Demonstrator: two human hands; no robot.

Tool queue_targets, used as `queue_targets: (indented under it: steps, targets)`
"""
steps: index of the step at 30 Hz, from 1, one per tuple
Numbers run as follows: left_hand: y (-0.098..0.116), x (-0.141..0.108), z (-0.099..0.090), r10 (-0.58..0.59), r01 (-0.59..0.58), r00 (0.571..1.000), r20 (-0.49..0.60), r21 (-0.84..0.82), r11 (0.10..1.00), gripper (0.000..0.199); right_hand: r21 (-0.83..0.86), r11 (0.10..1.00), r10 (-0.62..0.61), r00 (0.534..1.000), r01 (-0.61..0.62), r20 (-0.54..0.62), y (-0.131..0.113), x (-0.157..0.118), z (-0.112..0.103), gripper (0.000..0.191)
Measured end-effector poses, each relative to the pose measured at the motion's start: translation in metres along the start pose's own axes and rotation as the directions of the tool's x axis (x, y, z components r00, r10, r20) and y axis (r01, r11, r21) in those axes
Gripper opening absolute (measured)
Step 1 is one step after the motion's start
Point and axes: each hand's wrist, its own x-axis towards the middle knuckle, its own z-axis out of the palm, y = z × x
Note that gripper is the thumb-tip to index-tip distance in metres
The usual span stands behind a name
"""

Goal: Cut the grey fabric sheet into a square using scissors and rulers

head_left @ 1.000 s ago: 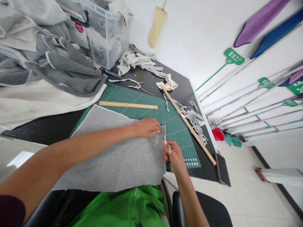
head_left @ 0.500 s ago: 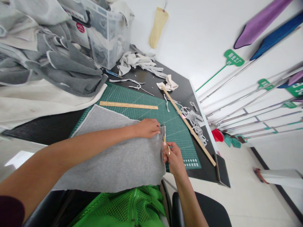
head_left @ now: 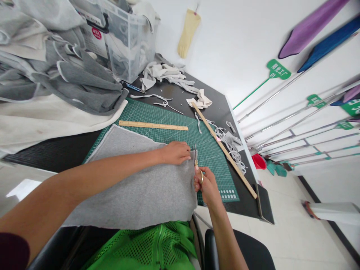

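My right hand [head_left: 207, 184] grips gold-handled scissors [head_left: 196, 162] by their finger loops. Their blades point away from me and lie along the right edge of a grey cloth [head_left: 152, 195], close to its far right corner. Curled fingers of my left hand [head_left: 176, 152] press on the cloth just left of the blades, at its far edge; the fingertips are partly hidden, but they seem to hold the fabric. Beneath the cloth is a green cutting mat [head_left: 168, 117] with grid lines. A short wooden ruler [head_left: 153, 125] lies on the mat beyond my left hand.
A long wooden stick [head_left: 225, 150] crosses the mat's right side, beside fabric scraps [head_left: 233, 141]. Further back are more scraps [head_left: 165, 73], a blue-handled tool [head_left: 135, 88] and a clear plastic bin [head_left: 129, 45]. Grey and white cloths [head_left: 84, 82] are heaped at left.
The scissors and my right hand have shifted very slightly; the blades stay at the cloth's right edge. My left hand keeps its place on the cloth.
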Motion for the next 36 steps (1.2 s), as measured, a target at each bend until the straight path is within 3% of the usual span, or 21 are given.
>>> queue_targets:
  steps: [11, 19, 24, 30, 36]
  targets:
    - [0.000, 0.000, 0.001, 0.000, 0.000, 1.000, 0.003, 0.010, 1.000, 0.025, 0.004, 0.997, -0.074, 0.997, 0.074, 0.022, 0.004, 0.004, 0.000, 0.050]
    - [-0.002, 0.000, 0.006, -0.010, 0.010, 0.999, -0.046, -0.014, 1.000, 0.021, 0.030, 0.996, -0.081, 0.997, 0.081, 0.013, 0.007, 0.003, 0.000, 0.050]
    - [0.000, 0.000, 0.003, -0.004, 0.004, 1.000, -0.022, 0.003, 1.000, 0.022, 0.058, 0.995, -0.075, 0.997, 0.075, 0.000, 0.005, 0.001, -0.002, 0.050]
    - [0.000, -0.001, -0.001, 0.062, -0.063, 0.998, 0.015, 0.066, 0.996, 0.022, 0.113, 0.991, -0.072, 0.997, 0.069, 0.027, 0.001, -0.020, -0.027, 0.049]
    - [-0.003, -0.003, -0.003, 0.111, -0.114, 0.993, 0.047, 0.077, 0.990, 0.016, 0.094, 0.996, -0.027, 0.978, 0.007, 0.207, 0.016, -0.063, -0.057, 0.039]
